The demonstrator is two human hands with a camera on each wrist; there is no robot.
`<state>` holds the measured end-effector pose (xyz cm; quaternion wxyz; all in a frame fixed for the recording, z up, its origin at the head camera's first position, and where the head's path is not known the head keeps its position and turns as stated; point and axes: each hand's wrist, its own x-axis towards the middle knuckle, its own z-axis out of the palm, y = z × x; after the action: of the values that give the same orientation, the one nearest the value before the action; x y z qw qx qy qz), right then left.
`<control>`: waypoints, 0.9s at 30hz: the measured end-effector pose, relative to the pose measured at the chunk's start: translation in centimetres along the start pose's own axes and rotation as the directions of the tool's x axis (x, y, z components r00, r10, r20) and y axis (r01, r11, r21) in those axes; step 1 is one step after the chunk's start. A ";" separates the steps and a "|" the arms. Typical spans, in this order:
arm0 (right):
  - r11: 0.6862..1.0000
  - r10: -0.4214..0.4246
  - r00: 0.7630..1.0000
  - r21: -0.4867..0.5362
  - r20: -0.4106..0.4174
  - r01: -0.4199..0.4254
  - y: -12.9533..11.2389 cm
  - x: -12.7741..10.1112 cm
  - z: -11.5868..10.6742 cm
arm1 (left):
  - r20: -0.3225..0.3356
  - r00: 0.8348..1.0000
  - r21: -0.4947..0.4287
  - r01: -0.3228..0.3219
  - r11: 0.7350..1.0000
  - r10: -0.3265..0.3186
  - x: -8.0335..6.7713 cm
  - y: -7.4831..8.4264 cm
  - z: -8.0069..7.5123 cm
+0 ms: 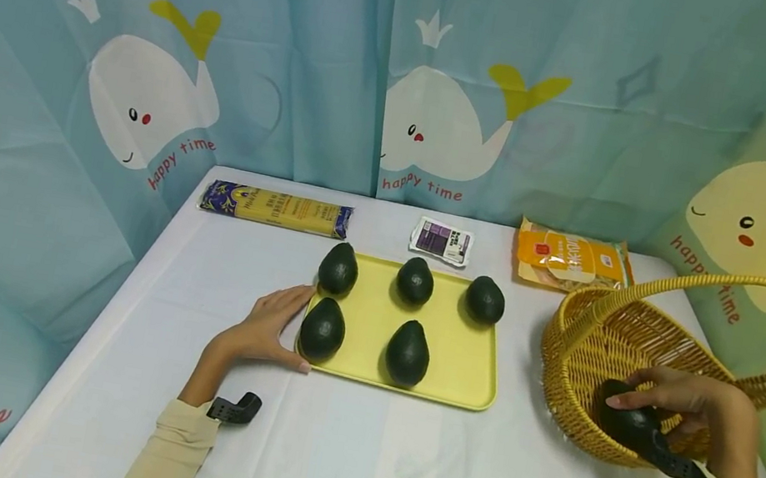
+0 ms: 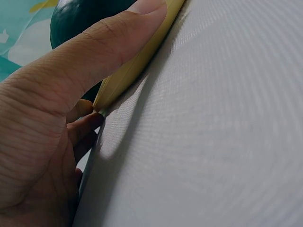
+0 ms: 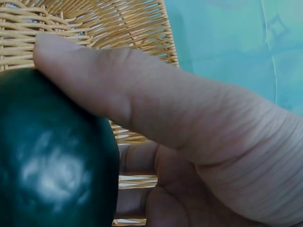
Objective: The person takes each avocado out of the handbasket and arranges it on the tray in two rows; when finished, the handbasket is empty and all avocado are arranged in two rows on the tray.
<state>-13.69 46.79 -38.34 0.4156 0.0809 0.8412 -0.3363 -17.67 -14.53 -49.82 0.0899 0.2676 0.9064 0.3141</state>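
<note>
My right hand [image 1: 690,405] reaches into a wicker basket [image 1: 567,388] and holds a dark green avocado [image 1: 626,425] there. The right wrist view shows the thumb along the side of this avocado [image 3: 52,161], with bent fingers partly hidden behind it. My left hand [image 1: 269,326] rests at the near left corner of a yellow tray [image 1: 454,361], fingers and thumb spread along its edges. In the left wrist view the thumb lies against the tray rim [image 2: 137,61], close to an avocado [image 2: 78,21]. Several avocados stand on the tray, one of them at the front middle [image 1: 408,353].
Along the back lie a long yellow and blue packet [image 1: 277,209], a small white and purple packet [image 1: 442,241] and an orange bag [image 1: 572,260]. The basket's tall handle [image 1: 725,284] arches above its opening. A whale-print curtain [image 1: 323,51] hangs behind the white table [image 1: 332,450].
</note>
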 end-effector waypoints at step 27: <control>0.985 -0.173 0.981 -0.026 -0.090 0.171 -0.3 0.1 -0.2 | -0.007 1.000 -0.008 0.001 1.000 -0.001 0.1 -0.2 0.2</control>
<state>-14.00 46.68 -38.24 0.3465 0.0195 0.8662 -0.3595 -17.76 -14.56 -50.07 0.0880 0.2656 0.9056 0.3187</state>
